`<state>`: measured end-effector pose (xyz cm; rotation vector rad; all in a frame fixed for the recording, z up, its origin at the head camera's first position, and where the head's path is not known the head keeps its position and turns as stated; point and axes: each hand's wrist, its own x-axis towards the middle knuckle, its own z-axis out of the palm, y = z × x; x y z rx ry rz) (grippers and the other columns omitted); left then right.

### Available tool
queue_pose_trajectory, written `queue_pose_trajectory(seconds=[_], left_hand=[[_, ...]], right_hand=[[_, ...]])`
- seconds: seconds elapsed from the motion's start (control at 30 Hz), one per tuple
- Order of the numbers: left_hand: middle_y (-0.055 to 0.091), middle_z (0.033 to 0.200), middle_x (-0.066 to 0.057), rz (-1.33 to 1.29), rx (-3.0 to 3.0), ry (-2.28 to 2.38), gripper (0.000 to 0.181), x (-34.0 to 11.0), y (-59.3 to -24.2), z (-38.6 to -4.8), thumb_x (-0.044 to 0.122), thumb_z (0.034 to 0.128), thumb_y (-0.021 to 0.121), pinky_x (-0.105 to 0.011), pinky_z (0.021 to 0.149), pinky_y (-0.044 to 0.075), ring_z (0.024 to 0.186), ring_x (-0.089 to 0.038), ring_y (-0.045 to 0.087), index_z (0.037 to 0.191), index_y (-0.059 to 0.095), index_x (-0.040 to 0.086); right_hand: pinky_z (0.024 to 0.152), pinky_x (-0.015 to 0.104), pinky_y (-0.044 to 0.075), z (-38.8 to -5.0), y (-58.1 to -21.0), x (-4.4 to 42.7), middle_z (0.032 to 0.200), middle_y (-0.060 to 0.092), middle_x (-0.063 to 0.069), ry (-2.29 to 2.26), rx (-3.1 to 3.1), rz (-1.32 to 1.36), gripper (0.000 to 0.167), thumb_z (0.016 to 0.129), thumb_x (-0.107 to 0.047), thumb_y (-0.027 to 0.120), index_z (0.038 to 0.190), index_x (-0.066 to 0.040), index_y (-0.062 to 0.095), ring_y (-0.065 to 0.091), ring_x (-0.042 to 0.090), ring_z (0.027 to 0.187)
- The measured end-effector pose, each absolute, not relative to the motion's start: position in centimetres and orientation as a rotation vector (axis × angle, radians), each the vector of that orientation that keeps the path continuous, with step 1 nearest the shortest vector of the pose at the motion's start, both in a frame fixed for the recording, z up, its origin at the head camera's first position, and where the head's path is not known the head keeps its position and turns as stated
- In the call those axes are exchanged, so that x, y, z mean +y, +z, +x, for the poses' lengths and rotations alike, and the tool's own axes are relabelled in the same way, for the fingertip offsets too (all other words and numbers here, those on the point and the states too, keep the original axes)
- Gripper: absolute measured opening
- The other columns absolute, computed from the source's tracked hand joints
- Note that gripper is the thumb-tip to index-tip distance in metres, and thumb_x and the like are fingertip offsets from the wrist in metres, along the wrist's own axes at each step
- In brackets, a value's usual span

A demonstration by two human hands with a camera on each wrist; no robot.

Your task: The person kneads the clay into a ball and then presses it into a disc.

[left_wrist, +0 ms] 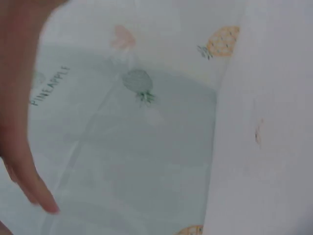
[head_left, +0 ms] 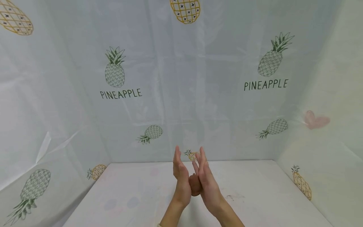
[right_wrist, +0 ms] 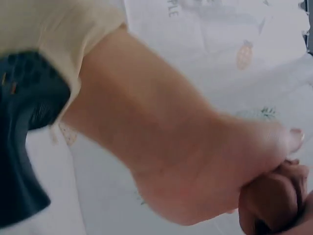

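A brown, clay-like lump [head_left: 195, 185] is caught between my two palms, above the table. My left hand [head_left: 182, 186] presses it from the left, its fingers extended and pointing up and away. From the other side my right hand [head_left: 209, 186] presses with its palm, fingers likewise mostly straight. The lump [right_wrist: 269, 200] looks rounded with dark creases in the right wrist view, partly covered by a hand. In the left wrist view a hand [left_wrist: 19, 112] fills the left edge, and the lump is out of sight.
Below the hands lies a white table [head_left: 136, 186] with faint coloured stains and a reddish-brown smear [head_left: 232, 197]. Pale sheeting [head_left: 198, 94] printed with pineapples stands at the back and both sides. A beige sleeve [right_wrist: 102, 19] and a dark wrist device [right_wrist: 34, 93] show in the right wrist view.
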<state>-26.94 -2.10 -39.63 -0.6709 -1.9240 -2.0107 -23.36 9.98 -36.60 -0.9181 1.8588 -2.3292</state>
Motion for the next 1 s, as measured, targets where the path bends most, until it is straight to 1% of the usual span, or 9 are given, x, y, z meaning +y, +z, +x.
queue_pose_trajectory(seconds=[0.17, 0.4, 0.43, 0.53, 0.6, 0.77, 0.83, 0.9, 1.0], left_hand=[[-0.006, 0.177, 0.011, -0.708, -1.971, -1.772, 0.07, -1.9, -39.9, -27.0, 0.069, 0.1087, 0.012, -0.074, 0.12, -0.008, 0.16, -0.026, -0.018, 0.169, -0.012, 0.041], [-0.011, 0.178, 0.012, -1.061, -2.043, -1.764, 0.062, -0.9, -39.5, -25.5, 0.056, 0.113, 0.003, -0.067, 0.121, 0.024, 0.164, -0.024, -0.003, 0.163, -0.029, 0.039], [-0.011, 0.178, 0.011, -1.093, -2.037, -1.781, 0.061, -0.8, -39.4, -25.3, 0.054, 0.1132, 0.002, -0.067, 0.121, 0.023, 0.164, -0.025, -0.003, 0.163, -0.029, 0.039], [-0.012, 0.177, 0.012, -1.158, -2.001, -1.888, 0.058, -0.6, -39.1, -24.7, 0.052, 0.1138, 0.001, -0.075, 0.122, 0.009, 0.164, -0.025, -0.006, 0.163, -0.029, 0.042], [-0.014, 0.176, 0.015, -1.192, -1.943, -2.011, 0.058, -0.7, -38.8, -24.4, 0.052, 0.1141, 0.005, -0.078, 0.12, 0.0, 0.164, -0.023, -0.01, 0.162, -0.027, 0.047], [-0.021, 0.175, 0.016, -1.217, -1.77, -2.175, 0.058, -1.5, -38.0, -24.1, 0.044, 0.1142, 0.006, -0.068, 0.123, -0.011, 0.162, -0.015, -0.018, 0.164, -0.025, 0.044], [-0.022, 0.175, 0.016, -1.191, -1.74, -2.189, 0.058, -2.1, -37.7, -24.2, 0.042, 0.1135, 0.002, -0.052, 0.127, 0.006, 0.161, -0.007, -0.015, 0.164, -0.025, 0.042], [-0.023, 0.175, 0.011, -1.166, -1.725, -2.181, 0.058, -2.7, -37.6, -24.3, 0.041, 0.113, 0.001, -0.03, 0.112, 0.036, 0.146, 0.0, 0.033, 0.165, -0.026, 0.04], [-0.023, 0.175, 0.01, -1.097, -1.717, -2.172, 0.059, -3.4, -37.4, -24.5, 0.043, 0.1126, 0.003, -0.017, 0.09, 0.038, 0.14, 0.007, 0.031, 0.165, -0.024, 0.042]], right_hand=[[0.124, 0.065, -0.013, -23.2, -36.4, 9.9, 0.176, -0.015, -0.012, -2.452, 1.917, -0.928, 0.056, 0.113, -0.05, 0.0, 0.167, -0.048, -0.013, -0.02, 0.024, 0.163], [0.119, 0.05, 0.013, -23.7, -36.4, 11.1, 0.175, -0.017, -0.016, -2.5, 2.033, -0.948, 0.057, 0.11, -0.051, -0.002, 0.166, -0.05, -0.015, -0.022, 0.019, 0.162], [0.114, 0.041, 0.022, -23.8, -36.5, 11.3, 0.175, -0.017, -0.017, -2.506, 2.05, -0.946, 0.057, 0.11, -0.052, -0.001, 0.165, -0.051, -0.014, -0.021, 0.018, 0.162], [0.11, 0.029, 0.021, -24.2, -36.6, 11.8, 0.175, -0.02, -0.018, -2.521, 2.037, -1.02, 0.057, 0.11, -0.051, -0.001, 0.165, -0.051, -0.015, -0.024, 0.016, 0.161], [0.095, 0.02, 0.032, -24.4, -36.7, 11.9, 0.175, -0.022, -0.015, -2.503, 2.067, -1.08, 0.058, 0.11, -0.049, -0.001, 0.166, -0.048, -0.017, -0.026, 0.018, 0.161], [0.109, 0.036, 0.033, -24.5, -37.2, 11.2, 0.175, -0.021, -0.013, -2.346, 2.174, -1.083, 0.056, 0.111, -0.046, -0.004, 0.165, -0.049, -0.018, -0.022, 0.024, 0.162], [0.122, 0.059, 0.011, -24.3, -37.4, 10.7, 0.175, -0.022, -0.014, -2.267, 2.16, -1.072, 0.055, 0.111, -0.045, -0.004, 0.163, -0.052, -0.019, -0.022, 0.023, 0.162], [0.122, 0.069, -0.004, -24.2, -37.6, 10.4, 0.175, -0.022, -0.013, -2.2, 2.115, -1.077, 0.054, 0.112, -0.045, -0.004, 0.162, -0.054, -0.019, -0.021, 0.024, 0.162], [0.12, 0.074, -0.014, -23.9, -37.7, 9.9, 0.175, -0.023, -0.01, -2.128, 2.017, -1.096, 0.054, 0.112, -0.046, -0.004, 0.162, -0.052, -0.022, -0.021, 0.029, 0.162]])
